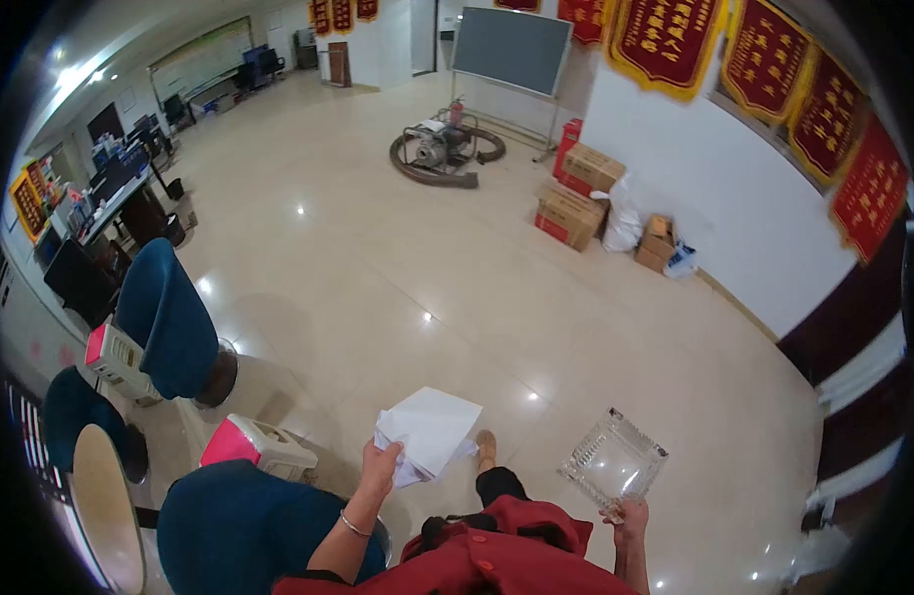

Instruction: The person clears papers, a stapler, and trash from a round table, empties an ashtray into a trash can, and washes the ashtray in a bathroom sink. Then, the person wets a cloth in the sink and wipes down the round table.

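Observation:
Several white sheets of paper [432, 428], loosely folded together, are pinched in my left hand [380, 466], with the thumb on top. A bracelet circles that wrist. On the other side, my right hand [627, 518] grips a square clear glass ashtray [613, 458] by its near corner. The ashtray is tilted so that its inside faces up towards me, and its edge is ridged. My right fingers are partly hidden beneath the glass. Both hands are in front of my red jacket [487, 555], well apart from each other.
Blue tub chairs [174, 322], pink-and-white stools [263, 446] and a round table [108, 506] crowd the left. Ahead on the tiled floor lies a motor pump [434, 149] with a thick hose. Cardboard boxes [573, 213] and a white bag [623, 216] line the right wall.

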`<action>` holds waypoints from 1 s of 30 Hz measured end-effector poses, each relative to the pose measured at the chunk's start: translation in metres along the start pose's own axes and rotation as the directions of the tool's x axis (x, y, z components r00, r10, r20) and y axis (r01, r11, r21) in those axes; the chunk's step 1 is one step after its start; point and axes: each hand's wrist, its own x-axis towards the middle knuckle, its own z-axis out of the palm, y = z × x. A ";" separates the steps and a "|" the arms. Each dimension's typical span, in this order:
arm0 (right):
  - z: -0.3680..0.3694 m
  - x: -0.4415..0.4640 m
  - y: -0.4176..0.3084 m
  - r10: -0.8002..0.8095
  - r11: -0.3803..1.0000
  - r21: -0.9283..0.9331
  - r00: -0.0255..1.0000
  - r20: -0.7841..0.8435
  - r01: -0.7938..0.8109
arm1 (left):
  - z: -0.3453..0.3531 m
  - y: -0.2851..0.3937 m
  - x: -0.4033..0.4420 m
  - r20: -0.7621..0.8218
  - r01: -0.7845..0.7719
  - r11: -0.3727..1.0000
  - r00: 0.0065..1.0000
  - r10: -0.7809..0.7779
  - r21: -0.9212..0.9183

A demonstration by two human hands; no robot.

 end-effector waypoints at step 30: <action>0.764 0.598 -0.093 0.202 0.968 -0.224 0.887 0.415 -0.115 | -0.030 0.313 0.703 -0.418 -0.271 0.956 0.886 0.201 -0.114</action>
